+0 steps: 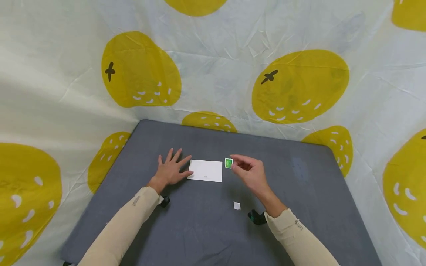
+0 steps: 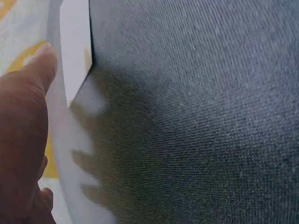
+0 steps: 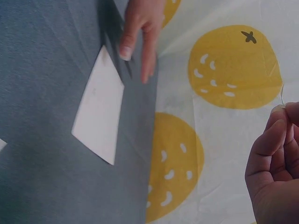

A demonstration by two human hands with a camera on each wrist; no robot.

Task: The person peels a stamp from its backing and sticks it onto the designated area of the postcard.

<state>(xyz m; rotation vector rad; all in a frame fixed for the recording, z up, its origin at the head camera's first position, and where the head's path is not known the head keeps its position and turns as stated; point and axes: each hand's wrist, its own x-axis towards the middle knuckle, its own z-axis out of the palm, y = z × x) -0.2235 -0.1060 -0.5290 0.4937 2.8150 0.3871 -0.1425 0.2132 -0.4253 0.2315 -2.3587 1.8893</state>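
A small green stamp with a white border [image 1: 228, 163] is pinched between the thumb and fingertips of my right hand [image 1: 250, 173]. In the right wrist view the stamp [image 3: 282, 96] shows nearly edge-on above the fingertips. Just left of it, a white rectangular card [image 1: 206, 171] lies on the grey surface, with faint small marks near its lower edge. My left hand [image 1: 169, 172] has its fingers spread at the card's left edge, thumb tip overlapping that edge in the head view. The left wrist view shows the thumb [image 2: 42, 67] beside the card [image 2: 74, 42].
A small white paper square [image 1: 237, 205] lies on the grey padded table [image 1: 196, 221], nearer to me than the card. White cloth with yellow fruit prints [image 1: 219, 74] hangs behind and along the sides of the table. Dark wrist cameras sit under both cuffs.
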